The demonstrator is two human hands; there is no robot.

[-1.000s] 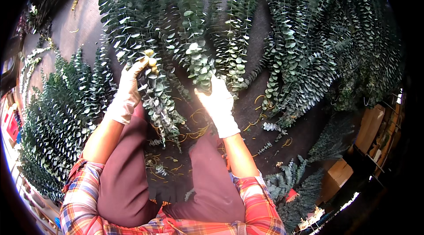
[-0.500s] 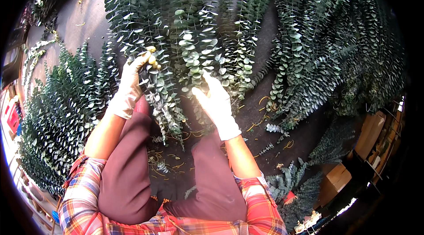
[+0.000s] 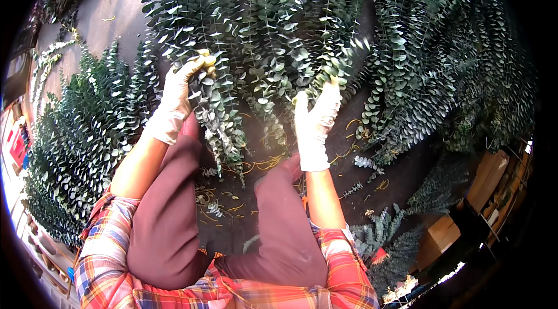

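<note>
The left hand (image 3: 179, 85), in a pale glove with yellowish fingertips, is closed around a bunch of leafy stems (image 3: 220, 120), its fingers curled over them near the lower ends; the bunch sits in front of the person, left of the middle, with its leafy length fanning away toward the upper edge and its ends hanging above the left shin. The right hand (image 3: 315, 126), gloved in the same pale stuff and brightly lit, is raised at the right side of the middle stems — thumb standing apart from the fingers, fingertips up against the leaves of a green sprig (image 3: 340, 65). Whether that grip clasps any of the sprig I cannot tell, as the leaves and glare hide the contact. Between the two hands, more round-leaved stems (image 3: 264, 62) spread side by side over the dark floor (image 3: 401, 178). A large heap of the same foliage (image 3: 424, 59) lies to the right, and another leafy heap (image 3: 78, 152) lies beside the left forearm. Both forearms come out of checked sleeves (image 3: 104, 245), and the legs are in maroon trousers (image 3: 165, 222), knees bent. Thin yellow strands (image 3: 267, 163) lie scattered on the floor near the feet. At the lower right are bluish foliage (image 3: 375, 233) with a small red piece (image 3: 381, 255) — and, next to it, a cardboard box (image 3: 444, 233).
</note>
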